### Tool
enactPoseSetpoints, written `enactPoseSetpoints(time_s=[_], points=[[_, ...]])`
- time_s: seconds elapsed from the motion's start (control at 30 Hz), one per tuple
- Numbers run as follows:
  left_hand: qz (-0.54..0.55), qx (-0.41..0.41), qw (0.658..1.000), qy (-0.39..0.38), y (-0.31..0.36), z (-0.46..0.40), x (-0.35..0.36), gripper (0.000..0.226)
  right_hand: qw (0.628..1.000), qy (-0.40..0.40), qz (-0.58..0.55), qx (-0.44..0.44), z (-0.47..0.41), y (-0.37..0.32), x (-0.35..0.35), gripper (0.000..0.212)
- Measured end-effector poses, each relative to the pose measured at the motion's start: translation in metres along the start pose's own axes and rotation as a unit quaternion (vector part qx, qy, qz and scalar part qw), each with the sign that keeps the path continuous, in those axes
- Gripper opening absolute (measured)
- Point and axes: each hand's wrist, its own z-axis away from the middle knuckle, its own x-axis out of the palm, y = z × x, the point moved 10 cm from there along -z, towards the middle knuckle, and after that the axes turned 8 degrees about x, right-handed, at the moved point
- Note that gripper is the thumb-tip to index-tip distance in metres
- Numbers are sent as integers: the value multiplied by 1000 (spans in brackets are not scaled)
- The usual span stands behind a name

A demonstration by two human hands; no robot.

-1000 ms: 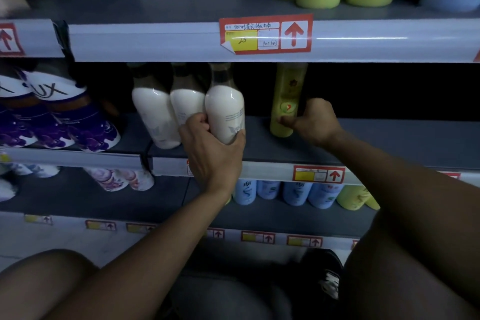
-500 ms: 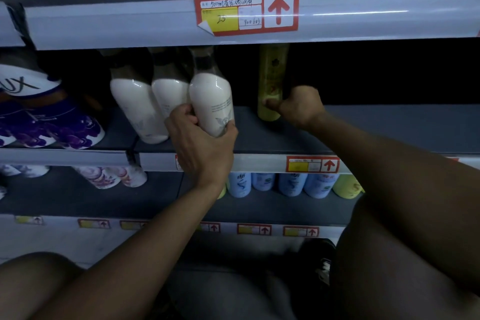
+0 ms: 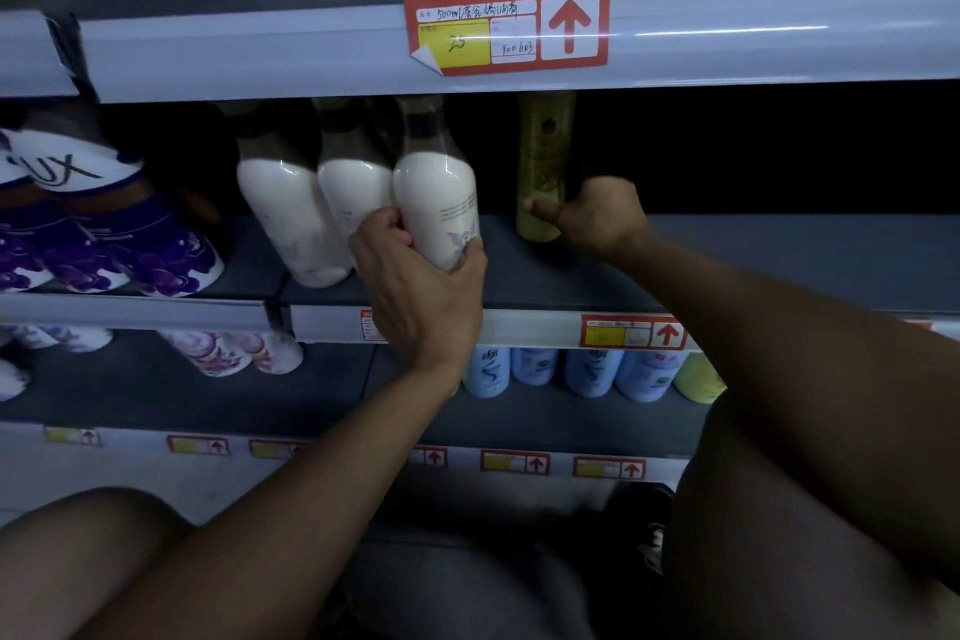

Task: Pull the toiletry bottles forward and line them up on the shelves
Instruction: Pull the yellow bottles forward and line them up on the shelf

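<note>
Two bottles are in hand on the middle shelf [image 3: 571, 270]: the left hand [image 3: 421, 296] grips a white bottle [image 3: 439, 203], the right hand [image 3: 597, 218] pinches a yellow-green bottle [image 3: 543, 161] (set further back). Slide both upright to the shelf's front edge.

Glossy white plastic bottles [image 3: 436, 208] with dark, matt-looking necks catch small points of light on a middle shelf [image 3: 571, 276] whose grey deck looks smooth and matt, like painted metal. The shelf-edge strip [image 3: 727, 52] above is shiny plastic with a bright streak of reflection, and its red-and-yellow paper price label [image 3: 506, 26] curls at one corner. A yellow-green bottle [image 3: 543, 161] beside them looks like duller, printed plastic.
</note>
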Motion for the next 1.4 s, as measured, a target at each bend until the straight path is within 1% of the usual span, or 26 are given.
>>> enactPoseSetpoints(time_s=[0.13, 0.27, 0.6, 0.83, 1.0, 1.1, 1.3, 1.4], points=[[-3, 4, 1000, 4, 1, -2, 3, 62, 1000, -1, -15, 5, -1, 2, 2, 47], [1, 9, 1000, 11, 1, -4, 5, 61, 1000, 0, 0, -2, -2, -1, 4, 50], [-2, 14, 1000, 25, 5, -5, 10, 65, 1000, -15, -14, 10, -1, 1, 7, 45], [8, 12, 1000, 16, 8, 5, 8, 65, 1000, -3, 23, 3, -4, 2, 6, 51], [22, 33, 999, 5, 16, 16, -2, 52, 997, -1, 75, 2, -4, 4, 0, 58], [35, 51, 998, -7, 23, 15, -6, 48, 997, -10, 78, -5, 0, 6, -5, 52], [82, 51, 995, -5, 37, 15, -7, 38, 994, -1, 106, -38, 13, 8, -19, 46], [91, 58, 994, -12, 52, 21, 8, 34, 986, -20, 149, -68, 17, 15, -21, 55]])
